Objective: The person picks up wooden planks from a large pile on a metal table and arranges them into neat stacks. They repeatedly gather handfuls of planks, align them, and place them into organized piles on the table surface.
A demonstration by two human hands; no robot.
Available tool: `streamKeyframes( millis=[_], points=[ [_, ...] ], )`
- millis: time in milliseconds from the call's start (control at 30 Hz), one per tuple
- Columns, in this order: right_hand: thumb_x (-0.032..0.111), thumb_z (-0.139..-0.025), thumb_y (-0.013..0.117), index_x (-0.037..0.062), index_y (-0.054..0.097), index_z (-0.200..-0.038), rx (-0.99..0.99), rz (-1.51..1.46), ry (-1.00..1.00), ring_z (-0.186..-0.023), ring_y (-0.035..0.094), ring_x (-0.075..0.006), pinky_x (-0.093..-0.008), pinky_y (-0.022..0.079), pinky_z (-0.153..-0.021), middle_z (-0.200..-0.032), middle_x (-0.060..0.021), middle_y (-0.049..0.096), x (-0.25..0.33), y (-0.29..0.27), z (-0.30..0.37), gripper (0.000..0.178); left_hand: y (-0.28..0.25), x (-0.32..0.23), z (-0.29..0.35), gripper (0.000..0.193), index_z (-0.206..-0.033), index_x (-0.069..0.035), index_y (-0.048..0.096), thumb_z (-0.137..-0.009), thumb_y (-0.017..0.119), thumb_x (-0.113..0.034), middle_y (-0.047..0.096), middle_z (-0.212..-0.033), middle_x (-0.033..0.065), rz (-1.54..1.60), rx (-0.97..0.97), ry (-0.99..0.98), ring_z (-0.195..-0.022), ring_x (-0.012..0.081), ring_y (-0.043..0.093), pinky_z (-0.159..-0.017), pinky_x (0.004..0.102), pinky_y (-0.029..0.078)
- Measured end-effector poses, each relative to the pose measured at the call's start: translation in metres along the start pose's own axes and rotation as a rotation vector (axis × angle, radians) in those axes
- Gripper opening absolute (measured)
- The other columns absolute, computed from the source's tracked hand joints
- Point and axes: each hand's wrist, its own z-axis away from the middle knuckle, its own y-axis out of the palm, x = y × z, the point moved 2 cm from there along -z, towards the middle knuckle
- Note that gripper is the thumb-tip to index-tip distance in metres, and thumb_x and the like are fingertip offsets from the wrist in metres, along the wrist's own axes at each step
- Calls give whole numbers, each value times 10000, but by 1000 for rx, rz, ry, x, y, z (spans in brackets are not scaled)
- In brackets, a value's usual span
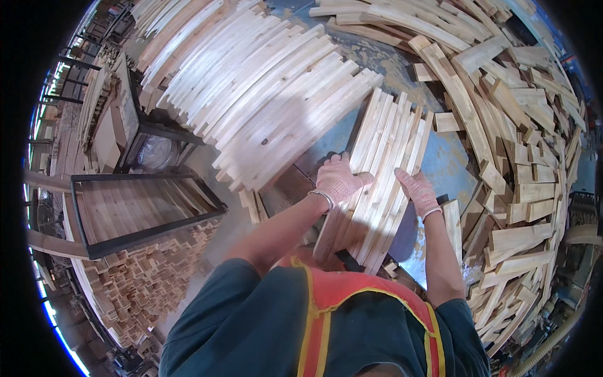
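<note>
A row of pale wooden strips [384,144] lies side by side in front of me, with uneven ends at the far side. My left hand [339,180], in a whitish work glove, grips the row's left edge, its thumb stretched over the top. On the opposite edge my right hand [418,190], gloved the same way, holds the strips between thumb and fingers. The undersides of both hands are hidden. Beyond my left hand, many more strips [276,100] lie close together in a wide, light-coloured layer.
Loose wood offcuts [527,182] are heaped along the right. At left stands a dark metal frame [151,235] around wooden boards, above a large stack of short wood pieces [144,276]. A worn blue surface [449,157] shows beside the strips.
</note>
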Motion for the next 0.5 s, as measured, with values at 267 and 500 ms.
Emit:
streamKeyframes(
  millis=[267,500],
  points=[
    [250,-933,838,-31,488,-1505,-165,-570,-598,-1199,639,-225,-365,487,-1096,-1348,-138,667,114,-59,103,727,-91,-71,57,1093,-1626,12,331,-822,755,-595,404,-1583,246,347,-359,182,-1453,444,438,-1223,505,368],
    [297,-904,859,4,574,-1402,-554,-370,-894,-1036,661,-173,-308,537,-907,-1153,-82,717,185,-74,212,645,-173,-70,79,998,-1592,-24,392,-816,823,-480,448,-1576,249,516,-645,784,-1404,447,511,-1153,497,466]
  ],
)
